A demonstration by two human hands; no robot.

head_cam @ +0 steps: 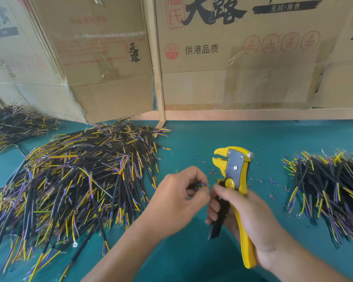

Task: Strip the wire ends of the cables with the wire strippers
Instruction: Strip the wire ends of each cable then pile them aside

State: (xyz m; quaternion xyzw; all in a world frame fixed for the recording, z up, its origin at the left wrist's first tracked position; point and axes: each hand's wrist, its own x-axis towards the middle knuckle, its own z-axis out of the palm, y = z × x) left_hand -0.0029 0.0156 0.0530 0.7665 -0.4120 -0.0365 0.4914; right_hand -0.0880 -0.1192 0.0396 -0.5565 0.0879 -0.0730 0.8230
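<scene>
My right hand (245, 216) grips the handles of the yellow wire strippers (233, 174), which stand upright with their jaws pointing left, above the table. My left hand (177, 198) pinches a short black cable (202, 185) whose yellow and purple wire ends stick out toward the strippers' lower body, below the jaws. My right thumb lies close to those wire tips. Most of the cable is hidden inside my left hand.
A large heap of black cables (73, 176) covers the green table (192, 251) at the left, another (14, 123) sits far left. A smaller pile (330, 190) lies at the right. Bits of stripped insulation (271, 181) are scattered around the strippers. Cardboard boxes (232, 58) stand behind.
</scene>
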